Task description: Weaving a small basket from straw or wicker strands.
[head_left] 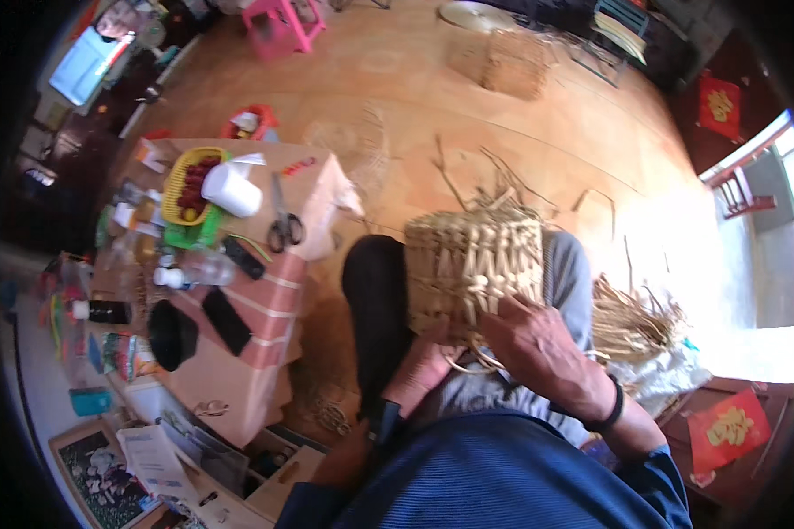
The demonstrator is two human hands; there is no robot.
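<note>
A half-woven basket [474, 256] of pale, straw-like strands rests on my lap between my knees. Loose strand ends stick up from its far edge, and a strand loop [481, 360] curls out at its near edge. My left hand [425, 363] holds the basket's near left corner, its fingers partly hidden beneath it. At the near right edge, my right hand [538, 342] is closed, fingertips pressed against the weave by a strand. The fingertips cover whatever thin piece they pinch.
A cloth-covered table [269, 353] on the left bears scissors [285, 231], a yellow fruit basket [185, 187], a white paper roll [232, 189] and bottles. A bundle of dry strands [631, 322] lies to my right. Farther off are another woven basket [514, 64] and a pink stool [282, 22].
</note>
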